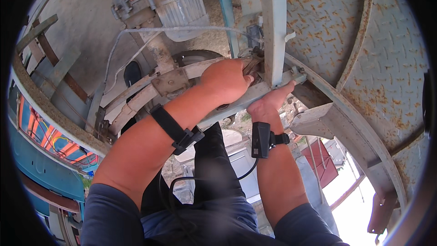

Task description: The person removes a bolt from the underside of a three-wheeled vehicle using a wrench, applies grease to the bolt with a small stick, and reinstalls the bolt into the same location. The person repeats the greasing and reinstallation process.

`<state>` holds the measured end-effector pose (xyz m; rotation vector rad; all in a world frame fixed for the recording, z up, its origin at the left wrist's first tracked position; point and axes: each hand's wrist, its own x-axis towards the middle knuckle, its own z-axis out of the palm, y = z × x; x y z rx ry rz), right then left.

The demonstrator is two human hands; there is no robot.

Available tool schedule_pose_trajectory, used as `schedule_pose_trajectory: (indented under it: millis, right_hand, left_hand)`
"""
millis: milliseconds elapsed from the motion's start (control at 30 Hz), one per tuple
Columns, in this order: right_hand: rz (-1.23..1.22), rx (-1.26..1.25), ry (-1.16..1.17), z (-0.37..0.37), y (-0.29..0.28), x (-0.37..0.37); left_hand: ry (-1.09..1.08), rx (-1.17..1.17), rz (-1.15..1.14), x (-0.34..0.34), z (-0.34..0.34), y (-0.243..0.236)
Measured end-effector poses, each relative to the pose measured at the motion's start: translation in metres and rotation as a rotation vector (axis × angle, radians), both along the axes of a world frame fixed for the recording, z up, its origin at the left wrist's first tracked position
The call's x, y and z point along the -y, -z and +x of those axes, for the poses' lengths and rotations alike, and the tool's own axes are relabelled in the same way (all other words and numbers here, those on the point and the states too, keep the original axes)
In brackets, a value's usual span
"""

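My left hand [227, 79] is closed in a fist above a pale metal crossbeam [211, 117], just left of an upright metal post [274, 27]. Its fingers curl around something beside a rusty bracket, and my own hand hides most of it. Against the near side of the beam, right of the post's foot, rests my right hand [271, 100]. One of its digits stretches along the metal toward a bolt [298, 70]; the others are hidden behind the beam.
Rusty tread-plate sheets [325, 18] and a curved frame rail [364, 132] lie to the right. A finned metal engine or gearbox casing [182, 13] is at the far left. A grey corrugated conduit [182, 28] crosses above my left hand. A tyre [198, 56] shows behind the beam.
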<state>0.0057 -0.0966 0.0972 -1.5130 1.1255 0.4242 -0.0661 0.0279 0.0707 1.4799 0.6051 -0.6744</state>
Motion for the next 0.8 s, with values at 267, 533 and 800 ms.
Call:
schedule_pose_trajectory:
  millis: [267, 533, 800]
  right_hand:
    - [-0.042, -0.045, -0.063, 0.001, 0.005, 0.009]
    - [-0.047, -0.049, -0.054, 0.000, -0.004, 0.002]
    - [0.001, 0.008, 0.000, 0.000, 0.003, 0.004]
  left_hand:
    - [0.054, 0.173, 0.042, -0.024, -0.009, 0.069]
    - [0.100, -0.054, -0.045, -0.032, -0.026, 0.040]
    - [-0.094, -0.024, -0.178, -0.006, -0.011, 0.006]
